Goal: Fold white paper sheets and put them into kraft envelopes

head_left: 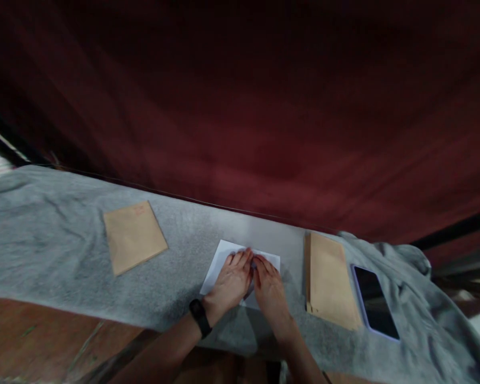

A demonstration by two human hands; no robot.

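Note:
A sheet of white paper (216,262) lies on the grey cloth right in front of me, partly covered by both hands. My left hand (232,277) rests palm down on it with the fingers stretched out, and a black band circles that wrist. Close beside it, my right hand (269,282) lies on the paper's right half, its fingers extended and slightly bent. The fingertips of the two hands almost meet near the middle of the sheet. What lies beneath the palms is hidden.
A brown envelope (134,237) lies to the left. A stack of brown envelopes (330,280) is on the right, with a phone (376,301) next to it. Grey cloth (72,240) covers the surface, and a dark red curtain (240,117) hangs behind.

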